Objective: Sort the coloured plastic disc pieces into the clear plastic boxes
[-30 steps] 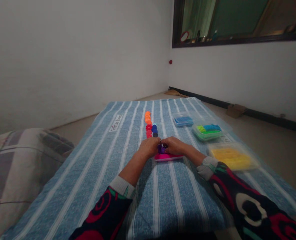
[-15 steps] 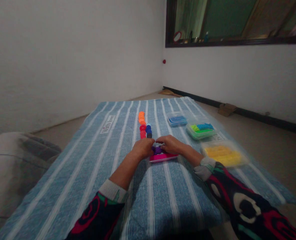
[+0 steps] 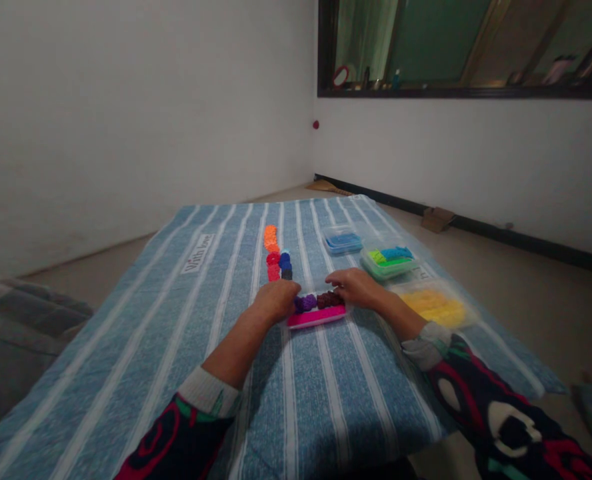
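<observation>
A shallow clear tray with a bright pink front edge (image 3: 317, 317) lies on the striped cloth. Inside it sit crinkled purple bundles (image 3: 305, 304) on the left and crinkled dark maroon bundles (image 3: 330, 300) on the right. My left hand (image 3: 277, 299) is closed at the tray's left end, its fingertips partly hidden. My right hand (image 3: 355, 287) is at the right end, fingers bent and slightly apart over the maroon bundles. Beyond my left hand, orange (image 3: 271, 239), red (image 3: 273, 267) and dark blue bundles (image 3: 286, 263) lie in short rows.
To the right stand clear boxes: one with blue contents (image 3: 343, 241), one with green and blue contents (image 3: 389, 260), and one with yellow contents (image 3: 433, 305). The blue-and-white striped cloth (image 3: 226, 360) covers the table. A dark-framed window (image 3: 441, 47) is in the right wall.
My right hand has drawn back to the right, uncovering the maroon bundles. My left hand remains at the tray's left end. The whole view has shifted, so things appear farther left.
</observation>
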`<state>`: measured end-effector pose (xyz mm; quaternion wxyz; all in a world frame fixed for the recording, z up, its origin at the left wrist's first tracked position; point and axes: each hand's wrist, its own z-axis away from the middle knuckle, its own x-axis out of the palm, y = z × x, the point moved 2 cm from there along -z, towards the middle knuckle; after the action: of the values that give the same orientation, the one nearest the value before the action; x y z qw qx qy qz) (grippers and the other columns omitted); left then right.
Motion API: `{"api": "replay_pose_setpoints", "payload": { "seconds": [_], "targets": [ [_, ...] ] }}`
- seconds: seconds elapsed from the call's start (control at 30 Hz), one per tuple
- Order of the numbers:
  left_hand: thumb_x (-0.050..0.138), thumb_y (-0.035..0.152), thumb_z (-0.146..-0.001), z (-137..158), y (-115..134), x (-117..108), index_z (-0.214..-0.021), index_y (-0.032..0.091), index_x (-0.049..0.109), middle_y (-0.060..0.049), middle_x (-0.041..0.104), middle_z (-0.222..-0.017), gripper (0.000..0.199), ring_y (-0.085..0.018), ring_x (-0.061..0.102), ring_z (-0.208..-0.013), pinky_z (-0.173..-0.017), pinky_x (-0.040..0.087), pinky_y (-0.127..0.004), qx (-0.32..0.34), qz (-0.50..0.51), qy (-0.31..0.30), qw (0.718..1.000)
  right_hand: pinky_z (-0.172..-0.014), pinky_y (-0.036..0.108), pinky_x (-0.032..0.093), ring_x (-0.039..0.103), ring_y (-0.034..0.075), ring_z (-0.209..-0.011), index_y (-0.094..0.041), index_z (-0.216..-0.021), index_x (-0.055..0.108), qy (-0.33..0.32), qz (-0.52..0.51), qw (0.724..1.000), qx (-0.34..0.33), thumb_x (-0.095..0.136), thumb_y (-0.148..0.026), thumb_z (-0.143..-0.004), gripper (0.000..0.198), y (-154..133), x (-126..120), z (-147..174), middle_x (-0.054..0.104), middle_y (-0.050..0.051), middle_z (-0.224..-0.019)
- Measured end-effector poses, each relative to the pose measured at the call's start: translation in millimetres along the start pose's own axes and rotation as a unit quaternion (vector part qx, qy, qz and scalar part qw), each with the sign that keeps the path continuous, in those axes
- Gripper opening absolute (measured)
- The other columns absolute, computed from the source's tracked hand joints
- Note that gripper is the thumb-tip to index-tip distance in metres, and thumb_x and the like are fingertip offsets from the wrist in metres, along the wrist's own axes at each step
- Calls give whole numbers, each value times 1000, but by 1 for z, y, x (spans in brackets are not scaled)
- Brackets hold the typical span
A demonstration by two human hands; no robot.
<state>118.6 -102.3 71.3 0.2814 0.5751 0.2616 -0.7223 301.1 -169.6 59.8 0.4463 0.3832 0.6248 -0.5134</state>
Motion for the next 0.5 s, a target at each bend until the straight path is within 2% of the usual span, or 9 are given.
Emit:
{"api": "replay_pose_setpoints", "payload": {
  "seconds": [0.17, 0.4, 0.5],
  "targets": [
    [59, 19, -73, 0, 8, -6, -105, 20, 67, -16, 70, -103, 34, -32, 66, -97, -78, 50, -39, -4, 12, 10, 1000, -89, 32, 40, 58, 25, -108, -18, -117, 65, -8, 83, 996, -16, 53, -13, -82, 37, -6, 1, 1, 67, 11, -116],
    [56, 32, -79, -12, 34, -2, -111, 25, 67, -10, 70, -109, 34, -28, 63, -104, -81, 48, -34, 42, 39, 45, 997, -76, 33, 36, 58, 27, -94, -15, -96, 71, -44, 164, 984, -56, 51, -20, -86, 22, -12, 7, 1, 70, 14, -96],
    [54, 36, -81, -19, 40, 4, -102, 24, 71, -11, 71, -101, 29, -29, 65, -100, -79, 48, -35, 49, 41, 54, 997, -74, 33, 34, 58, 26, -92, -16, -91, 73, -40, 166, 983, -62, 49, -22, -89, 24, -11, 15, -2, 70, 15, -91]
  ]
}}
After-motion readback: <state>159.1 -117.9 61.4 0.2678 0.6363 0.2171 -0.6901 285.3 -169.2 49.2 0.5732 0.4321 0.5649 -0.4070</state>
